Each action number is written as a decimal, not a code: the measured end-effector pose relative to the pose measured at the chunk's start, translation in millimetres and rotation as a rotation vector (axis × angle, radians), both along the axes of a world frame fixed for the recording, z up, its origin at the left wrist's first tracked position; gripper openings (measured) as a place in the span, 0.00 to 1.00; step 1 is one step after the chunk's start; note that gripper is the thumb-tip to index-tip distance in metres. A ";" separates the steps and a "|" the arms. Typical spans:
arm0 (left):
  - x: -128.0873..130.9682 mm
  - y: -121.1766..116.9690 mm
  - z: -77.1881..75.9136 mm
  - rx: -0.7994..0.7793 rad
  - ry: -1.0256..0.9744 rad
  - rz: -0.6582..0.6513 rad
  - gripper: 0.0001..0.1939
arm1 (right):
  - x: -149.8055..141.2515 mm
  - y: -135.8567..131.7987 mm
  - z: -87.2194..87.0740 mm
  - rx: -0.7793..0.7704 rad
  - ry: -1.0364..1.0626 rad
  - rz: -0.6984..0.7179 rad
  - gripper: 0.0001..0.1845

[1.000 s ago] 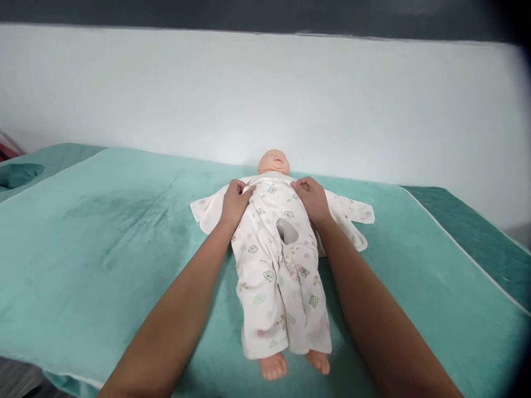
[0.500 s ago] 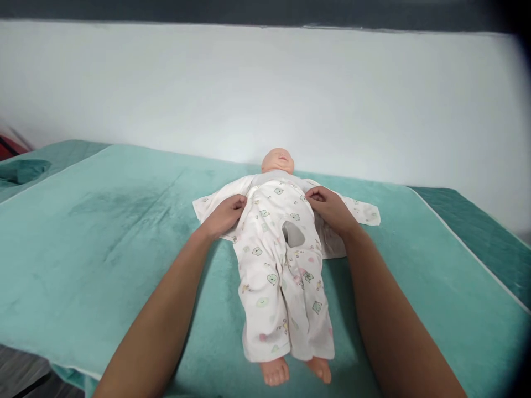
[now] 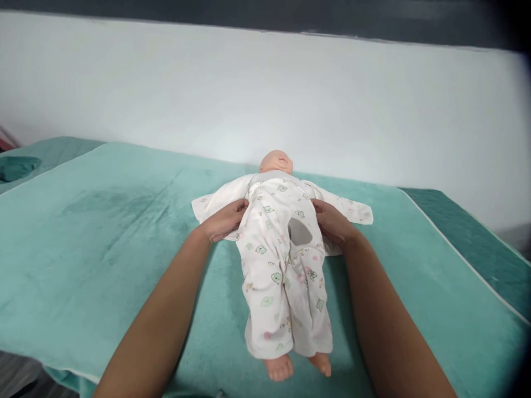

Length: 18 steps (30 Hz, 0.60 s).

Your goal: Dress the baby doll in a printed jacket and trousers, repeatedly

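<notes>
Touching, with curled hands (image 3: 226, 219) (image 3: 332, 222) of unclear grip, white printed cloth trousers (image 3: 265, 260) already up around pink plastic doll (image 3: 275, 162), yet unsmoothed.

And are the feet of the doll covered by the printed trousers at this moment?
No, both bare feet stick out below the hems of the printed trousers.

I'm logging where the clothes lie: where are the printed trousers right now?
In the head view, just right of centre, the printed trousers are on the doll, between the left hand and the right hand, with its feet below them.
</notes>
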<state>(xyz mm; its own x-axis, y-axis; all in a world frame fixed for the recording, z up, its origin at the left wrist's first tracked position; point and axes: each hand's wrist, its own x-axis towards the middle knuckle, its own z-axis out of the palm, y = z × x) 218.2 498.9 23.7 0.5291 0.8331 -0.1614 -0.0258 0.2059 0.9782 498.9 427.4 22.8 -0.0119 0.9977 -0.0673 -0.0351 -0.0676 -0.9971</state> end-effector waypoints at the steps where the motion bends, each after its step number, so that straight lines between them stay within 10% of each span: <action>1: 0.7 -1.6 0.3 -0.024 -0.006 -0.013 0.20 | -2.9 -0.6 1.2 -0.006 0.010 -0.015 0.18; 18: 6.8 -24.2 -0.6 -0.061 -0.034 0.077 0.22 | -18.8 7.5 -7.4 -0.017 -0.142 -0.320 0.17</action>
